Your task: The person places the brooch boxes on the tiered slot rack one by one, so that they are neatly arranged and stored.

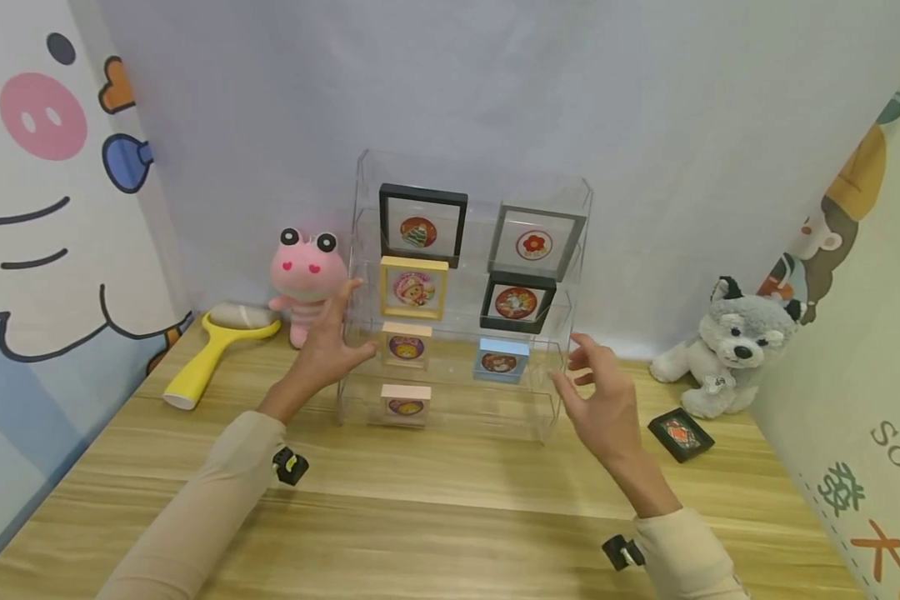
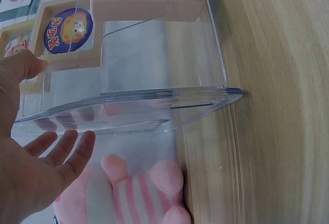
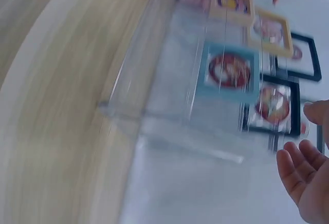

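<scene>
A transparent tiered display stand (image 1: 487, 412) stands against the backdrop with small framed badges on its shelves. My left hand (image 1: 326, 350) is at its left side, thumb over the front and the other fingers spread outside the side panel. Beside the right panel is my right hand (image 1: 607, 400), fingers loosely bent and nothing between them. On the left of the stand are a black frame (image 1: 418, 232), a yellow frame (image 1: 414, 288), a peach frame (image 1: 407, 347) and a pale pink frame (image 1: 407, 407). Opposite are a grey frame (image 1: 534, 244), another black frame (image 1: 517, 303) and a blue frame (image 1: 500, 362).
A pink plush toy (image 1: 309, 271) stands behind my left hand, near a yellow-handled lint roller (image 1: 213, 350). To the right, a grey-and-white plush dog (image 1: 735, 350) sits behind a small black frame (image 1: 680, 434) lying on the wooden table (image 1: 435, 533).
</scene>
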Demonstrator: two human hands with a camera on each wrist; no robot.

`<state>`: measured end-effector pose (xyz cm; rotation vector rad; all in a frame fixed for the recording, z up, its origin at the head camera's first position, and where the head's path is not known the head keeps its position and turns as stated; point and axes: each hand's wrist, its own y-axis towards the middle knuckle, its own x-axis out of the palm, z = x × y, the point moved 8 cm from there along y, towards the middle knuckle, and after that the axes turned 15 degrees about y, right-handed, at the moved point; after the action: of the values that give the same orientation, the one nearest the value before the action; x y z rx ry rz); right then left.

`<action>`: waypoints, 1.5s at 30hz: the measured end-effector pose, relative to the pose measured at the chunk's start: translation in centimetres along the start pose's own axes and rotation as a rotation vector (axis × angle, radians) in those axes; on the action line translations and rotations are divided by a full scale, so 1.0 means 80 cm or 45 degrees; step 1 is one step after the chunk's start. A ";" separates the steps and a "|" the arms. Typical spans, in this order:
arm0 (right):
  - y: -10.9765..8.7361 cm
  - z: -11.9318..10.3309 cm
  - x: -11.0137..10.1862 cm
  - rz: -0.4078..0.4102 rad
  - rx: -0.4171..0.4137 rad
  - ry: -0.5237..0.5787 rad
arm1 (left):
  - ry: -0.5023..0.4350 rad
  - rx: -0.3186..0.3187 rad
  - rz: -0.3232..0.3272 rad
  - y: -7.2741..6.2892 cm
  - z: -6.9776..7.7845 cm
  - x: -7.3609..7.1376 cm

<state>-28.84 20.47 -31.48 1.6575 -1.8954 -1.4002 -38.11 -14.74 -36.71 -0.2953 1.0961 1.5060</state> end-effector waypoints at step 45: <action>-0.134 0.245 -0.165 -0.568 1.195 -0.218 | -0.019 0.011 0.007 0.001 0.000 0.000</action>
<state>-32.15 42.60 -44.61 2.5572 -2.6276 -0.7811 -38.19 -14.73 -36.64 -0.2746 1.0919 1.5062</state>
